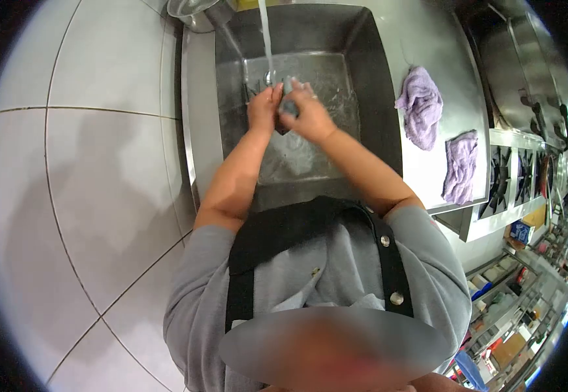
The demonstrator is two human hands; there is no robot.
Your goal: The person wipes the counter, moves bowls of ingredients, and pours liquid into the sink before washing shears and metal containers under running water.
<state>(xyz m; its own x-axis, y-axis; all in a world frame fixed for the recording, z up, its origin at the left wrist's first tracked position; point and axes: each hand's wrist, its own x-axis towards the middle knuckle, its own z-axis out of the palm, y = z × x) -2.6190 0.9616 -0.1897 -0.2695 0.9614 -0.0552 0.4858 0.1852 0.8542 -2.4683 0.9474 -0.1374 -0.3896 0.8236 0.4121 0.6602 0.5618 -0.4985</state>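
Note:
Both hands are close together over the steel sink point(372, 98), beside a stream of running water point(265, 36). My left hand point(263, 110) is closed around a small dark object point(282, 129), mostly hidden by the fingers, so its kind cannot be made out. My right hand point(308, 114), blurred by motion, presses a grey-green scrubbing pad point(289, 104) against that object. Below the hands, shallow water and some suds cover the sink bottom. Near the water stream a round metal part shows, perhaps the drain.
Two purple cloths, one crumpled point(421, 108) and one folded point(460, 168), lie on the steel counter point(405, 39) right of the sink. A metal pot point(195, 14) stands at the sink's upper left corner. Further right are stove burners point(496, 179) and crowded shelves point(512, 294). A tiled wall point(101, 157) is at left.

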